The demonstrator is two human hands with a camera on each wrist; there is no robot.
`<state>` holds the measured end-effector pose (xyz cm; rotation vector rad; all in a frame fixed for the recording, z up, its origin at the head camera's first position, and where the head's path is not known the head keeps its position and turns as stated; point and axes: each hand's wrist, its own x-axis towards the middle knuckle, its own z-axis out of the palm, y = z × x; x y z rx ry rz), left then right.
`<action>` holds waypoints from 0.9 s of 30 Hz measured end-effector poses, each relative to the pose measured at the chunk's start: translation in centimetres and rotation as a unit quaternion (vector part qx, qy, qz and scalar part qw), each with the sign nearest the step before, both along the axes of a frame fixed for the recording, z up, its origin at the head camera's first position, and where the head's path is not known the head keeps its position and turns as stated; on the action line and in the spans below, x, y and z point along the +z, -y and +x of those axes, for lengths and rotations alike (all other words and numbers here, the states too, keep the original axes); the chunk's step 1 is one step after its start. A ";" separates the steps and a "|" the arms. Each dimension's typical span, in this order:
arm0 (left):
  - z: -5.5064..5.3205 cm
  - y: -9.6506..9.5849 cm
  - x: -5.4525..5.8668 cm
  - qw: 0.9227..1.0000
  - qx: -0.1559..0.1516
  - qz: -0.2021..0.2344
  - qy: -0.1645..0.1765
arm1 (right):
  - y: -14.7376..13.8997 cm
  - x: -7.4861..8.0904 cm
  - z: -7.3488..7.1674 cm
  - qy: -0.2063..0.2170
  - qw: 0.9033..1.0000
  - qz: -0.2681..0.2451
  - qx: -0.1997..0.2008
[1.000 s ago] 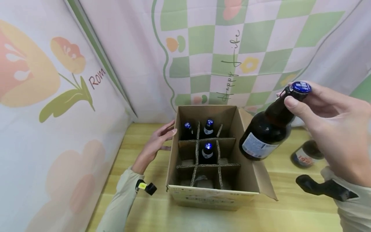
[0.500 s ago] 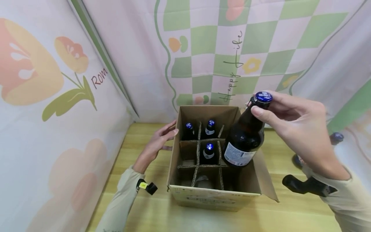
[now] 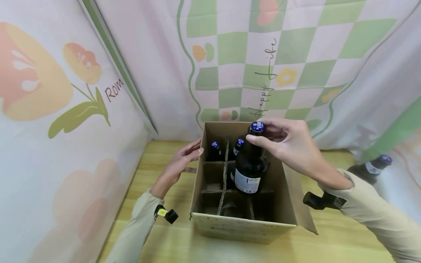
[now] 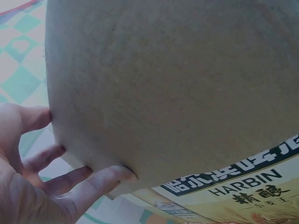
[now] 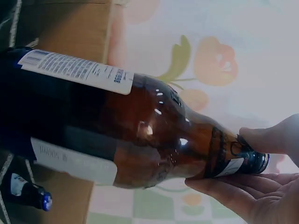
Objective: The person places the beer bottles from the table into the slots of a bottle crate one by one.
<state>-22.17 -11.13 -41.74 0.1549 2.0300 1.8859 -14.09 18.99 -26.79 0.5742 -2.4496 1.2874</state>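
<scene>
My right hand (image 3: 292,142) pinches a brown glass beer bottle (image 3: 250,160) by its neck, just under the blue cap. The bottle is nearly upright over the divided cardboard box (image 3: 236,228), its pale back label towards me. It covers most of a bottle (image 3: 232,174) in the middle cell. At the back of the box stand a capped bottle (image 3: 215,146) on the left and another bottle (image 3: 239,144) beside it. My left hand (image 3: 179,162) holds the box's left side, thumb on the cardboard face (image 4: 163,93) and fingers at its edge in the left wrist view.
Another beer bottle (image 3: 371,168) stands on the wooden table (image 3: 345,233) to the right, partly behind my sleeve. A box flap (image 3: 300,199) sticks out at the right side. A patterned curtain (image 3: 230,47) hangs close behind the box.
My right hand has carried the bottle leftwards from beyond the box's right side to over its middle, bringing it lower and more upright. My left hand stays at the box.
</scene>
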 end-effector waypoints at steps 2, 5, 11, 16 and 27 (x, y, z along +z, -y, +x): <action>0.0 -0.2 0.0 1.000 -0.003 0.002 0.001 | 0.4 -0.4 -0.1 -0.012 1.000 0.011 0.014; -0.1 -0.3 -0.1 1.000 -0.003 0.005 0.001 | 1.0 -0.6 -0.3 -0.020 0.999 0.018 0.039; -0.1 -0.1 -0.2 1.000 -0.002 0.004 -0.007 | 2.5 -0.8 -0.6 -0.001 0.998 0.015 0.065; 0.1 0.3 -0.4 1.000 -0.005 0.002 -0.002 | 3.4 -1.3 -1.0 0.046 0.996 0.025 0.066; -0.2 -0.1 -0.1 1.000 0.003 0.001 -0.001 | 4.7 -2.2 -0.6 0.080 0.991 0.010 0.110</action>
